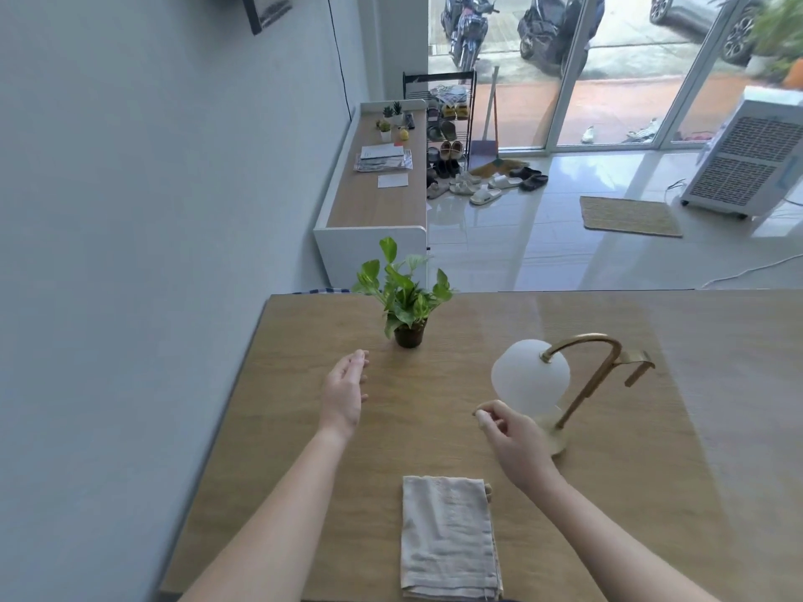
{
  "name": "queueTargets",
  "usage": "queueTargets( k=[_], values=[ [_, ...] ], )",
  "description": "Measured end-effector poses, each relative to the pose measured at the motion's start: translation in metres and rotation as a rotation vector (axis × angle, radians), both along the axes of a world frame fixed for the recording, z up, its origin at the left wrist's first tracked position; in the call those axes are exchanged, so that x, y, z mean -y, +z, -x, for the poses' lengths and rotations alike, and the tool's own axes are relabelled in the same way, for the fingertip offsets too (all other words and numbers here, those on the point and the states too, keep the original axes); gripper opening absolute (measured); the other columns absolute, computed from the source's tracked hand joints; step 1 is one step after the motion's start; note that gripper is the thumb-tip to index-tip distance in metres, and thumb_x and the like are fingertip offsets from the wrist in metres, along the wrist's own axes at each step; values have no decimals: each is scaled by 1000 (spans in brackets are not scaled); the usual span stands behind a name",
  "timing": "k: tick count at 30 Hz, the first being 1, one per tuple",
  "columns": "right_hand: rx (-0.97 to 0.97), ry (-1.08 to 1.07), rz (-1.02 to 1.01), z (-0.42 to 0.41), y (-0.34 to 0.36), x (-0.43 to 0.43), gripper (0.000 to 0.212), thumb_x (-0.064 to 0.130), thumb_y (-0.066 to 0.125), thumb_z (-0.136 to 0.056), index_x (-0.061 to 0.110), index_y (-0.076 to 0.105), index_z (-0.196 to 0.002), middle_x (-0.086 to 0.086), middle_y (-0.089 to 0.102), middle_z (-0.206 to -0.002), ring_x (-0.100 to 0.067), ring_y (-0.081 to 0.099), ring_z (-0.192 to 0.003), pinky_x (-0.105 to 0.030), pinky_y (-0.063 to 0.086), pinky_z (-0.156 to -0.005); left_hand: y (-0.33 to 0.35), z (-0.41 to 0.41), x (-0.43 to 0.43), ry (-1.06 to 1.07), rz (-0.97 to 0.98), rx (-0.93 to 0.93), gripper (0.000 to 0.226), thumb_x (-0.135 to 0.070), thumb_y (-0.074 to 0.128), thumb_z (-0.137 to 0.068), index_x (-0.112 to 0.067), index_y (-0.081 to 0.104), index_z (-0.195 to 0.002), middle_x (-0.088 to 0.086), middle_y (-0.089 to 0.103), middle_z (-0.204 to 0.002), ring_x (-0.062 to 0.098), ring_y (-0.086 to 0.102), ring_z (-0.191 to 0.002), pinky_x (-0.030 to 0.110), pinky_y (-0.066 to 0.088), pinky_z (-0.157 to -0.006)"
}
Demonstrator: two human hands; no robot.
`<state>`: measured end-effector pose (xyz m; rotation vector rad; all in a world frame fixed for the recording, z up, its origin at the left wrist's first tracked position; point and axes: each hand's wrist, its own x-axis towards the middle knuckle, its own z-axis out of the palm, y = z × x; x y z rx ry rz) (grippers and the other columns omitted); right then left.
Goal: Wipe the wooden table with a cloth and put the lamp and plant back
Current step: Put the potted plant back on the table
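- Nearest you, the cloth point(449, 538) lies folded flat at the near edge of the table point(652, 493), its long axis running from you toward the far edge. Neither hand touches it.
- Your right hand point(515, 441) hovers just beyond the cloth's far right corner. Its fingers point(486, 421) are curled loosely inward, thumb near the fingertips, and they hold nothing.
- The lamp point(560, 384) stands just beyond and to the right of that hand, right of the table's middle. Its round base sits beside your knuckles; whether they touch, you cannot tell from this view. The white globe hangs over the base, and the brass arm arches away toward the right edge.
- Your left hand point(345, 395) is out over the left half of the table, palm turned inward, fingers straight and loosely spread, empty.
- The plant point(406, 306) stands upright in its dark pot near the far edge, just beyond and slightly right of your left fingertips, not touched.
- So each hand is nearer one thing: right to the lamp, left to the plant. The likely next move is to lift both clear, since the cloth looks unused and both things still stand on the wood to be wiped.
- Take the lamp low by its stem or base; the globe makes it top-heavy.
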<state>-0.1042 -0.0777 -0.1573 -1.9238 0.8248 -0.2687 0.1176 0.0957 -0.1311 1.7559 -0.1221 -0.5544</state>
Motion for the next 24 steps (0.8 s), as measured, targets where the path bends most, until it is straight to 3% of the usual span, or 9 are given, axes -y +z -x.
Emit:
queueTargets(
  k=[2, 4, 7, 10, 14, 19, 24],
  values=[
    [33, -2, -102, -33, -2, -7, 18, 30, 59, -107, 35, 75, -101, -9, 66, -75, -23, 60, -67, -33, 48, -64, -9, -20, -2, -16, 6, -50, 44, -53, 44, -112, -27, 67, -140, -10, 67, -136, 20, 61, -130, 52, 52, -111],
    [77, -57, -224, -65, -2, -11, 20, 35, 56, -109, 38, 75, -112, -1, 74, -97, -20, 70, -89, -40, 56, -78, -18, -39, 1, -50, 5, -94, 51, -55, 43, -112, -25, 61, -149, -9, 63, -145, 20, 57, -137, 51, 48, -115],
    [151, -169, -400, -112, 0, -11, 30, 46, 49, -109, 37, 71, -128, 6, 70, -128, -17, 68, -115, -42, 57, -94, -26, -60, 12, -126, 31, -160, 57, -61, 40, -110, -28, 55, -155, -8, 55, -156, 19, 51, -143, 53, 41, -122],
    [195, -277, -537, -155, -6, -7, 40, 49, 41, -112, 34, 64, -141, 4, 64, -141, -18, 63, -127, -51, 52, -107, -33, -81, 26, -173, 50, -207, 74, -75, 43, -99, -31, 51, -158, -10, 53, -158, 17, 52, -142, 54, 40, -123],
    [259, -398, -630, -197, -18, 0, 44, 52, 42, -111, 31, 62, -145, 3, 63, -144, -19, 61, -132, -54, 50, -111, -44, -105, 47, -235, 66, -255, 77, -79, 44, -99, -33, 46, -161, -9, 49, -161, 12, 58, -132, 55, 44, -118],
    [303, -493, -724, -224, -26, 10, 29, 51, 48, -109, 39, 65, -129, 5, 69, -137, -17, 65, -127, -56, 51, -111, -43, -116, 67, -275, 90, -316, 63, -69, 38, -106, -35, 50, -158, -13, 52, -158, 14, 58, -135, 56, 34, -124],
    [312, -506, -741, -236, -31, 12, 31, 47, 47, -110, 34, 67, -131, 5, 72, -131, -18, 68, -124, -55, 53, -109, -49, -120, 71, -279, 126, -317, 41, -59, 34, -112, -44, 62, -138, -33, 67, -129, -1, 58, -129, 42, 40, -115]
  ],
)
